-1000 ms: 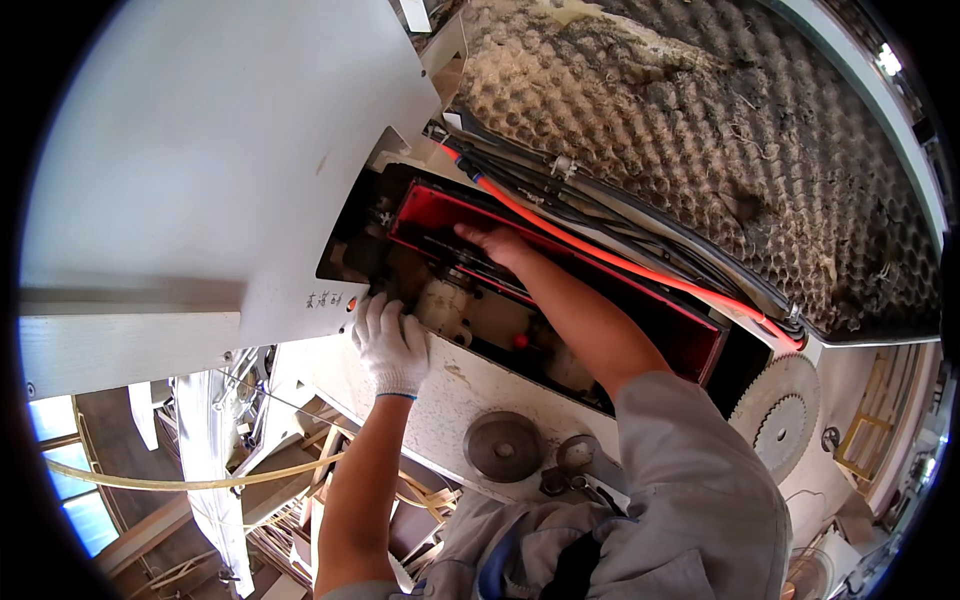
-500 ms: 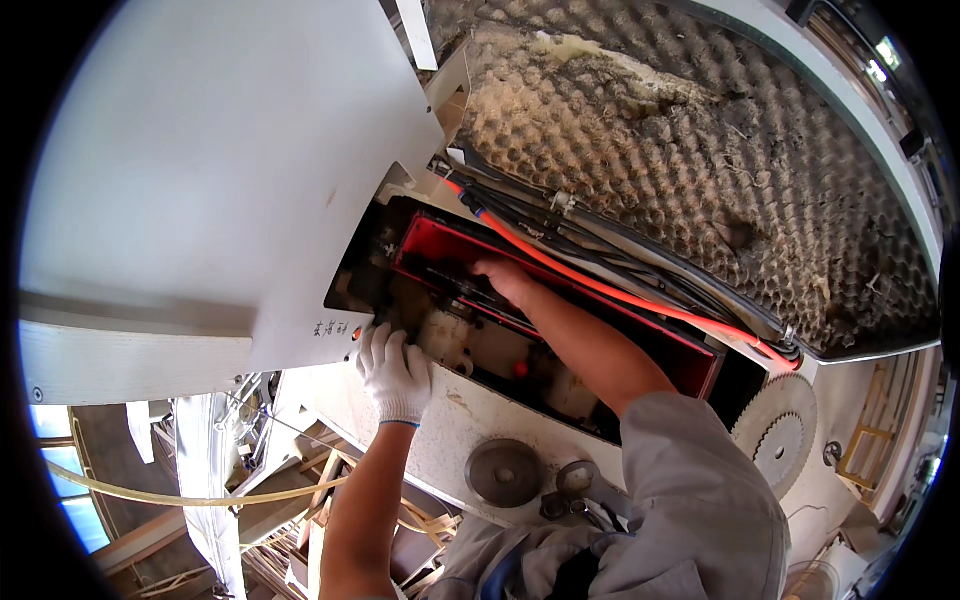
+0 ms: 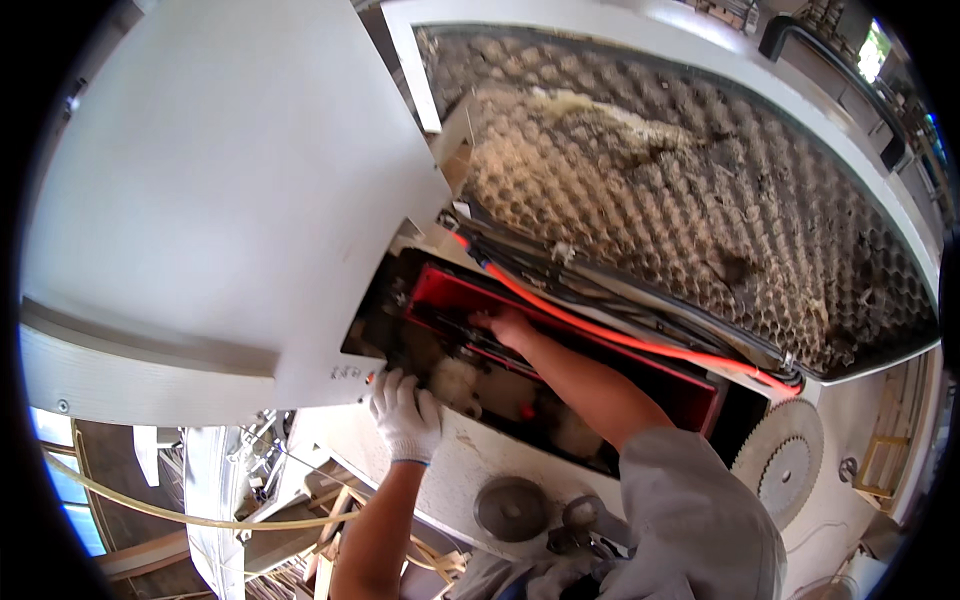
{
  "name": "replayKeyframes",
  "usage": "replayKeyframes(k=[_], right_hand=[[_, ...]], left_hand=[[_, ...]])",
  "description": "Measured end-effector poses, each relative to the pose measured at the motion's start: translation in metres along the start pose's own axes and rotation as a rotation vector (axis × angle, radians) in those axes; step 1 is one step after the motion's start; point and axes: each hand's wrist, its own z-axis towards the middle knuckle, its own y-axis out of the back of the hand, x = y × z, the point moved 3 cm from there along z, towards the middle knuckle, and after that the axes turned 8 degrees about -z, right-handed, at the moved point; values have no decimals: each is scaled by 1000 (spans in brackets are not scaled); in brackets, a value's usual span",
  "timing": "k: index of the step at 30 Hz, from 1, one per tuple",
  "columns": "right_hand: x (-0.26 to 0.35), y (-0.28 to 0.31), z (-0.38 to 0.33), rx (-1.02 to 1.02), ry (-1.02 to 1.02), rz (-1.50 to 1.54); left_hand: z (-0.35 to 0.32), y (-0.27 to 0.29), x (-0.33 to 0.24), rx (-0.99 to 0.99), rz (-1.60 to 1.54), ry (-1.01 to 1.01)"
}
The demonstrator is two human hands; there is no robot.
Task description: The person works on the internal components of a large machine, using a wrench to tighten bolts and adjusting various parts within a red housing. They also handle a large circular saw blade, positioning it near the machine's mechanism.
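My left hand, in a white knit glove, rests on the pale machine casing at the left end of an opening. Its fingers lie extended and slightly spread over the rim, near the white panel's lower corner. My bare right hand reaches into the red-walled trough inside that opening. Its fingers look curled at a dark metal part by the trough's left end; shadow hides the fingertips and whatever they grip. Below the trough, pale machine parts and a small red piece show.
A raised cover with dirty, dimpled foam stands behind the opening. An orange hose and black cables run along its base. Left is a large white panel. Round saw blades lie at the right; a grey disc sits near me.
The view has tilted, so the machine and both hands sit lower in the picture. My left hand stays on the rim, and my right hand remains in the trough with little visible movement.
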Motion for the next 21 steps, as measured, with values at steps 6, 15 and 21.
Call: replayKeyframes(k=[6,15,21], right_hand=[[-34,38,30,-247,7,152],[-19,-2,15,-163,-139,59],[-14,3,9,378,-198,536]], left_hand=[[17,-13,-26,-47,-80,-42],[1,3,-4,-47,-25,-16],[-1,0,-1,-54,-25,-20]])
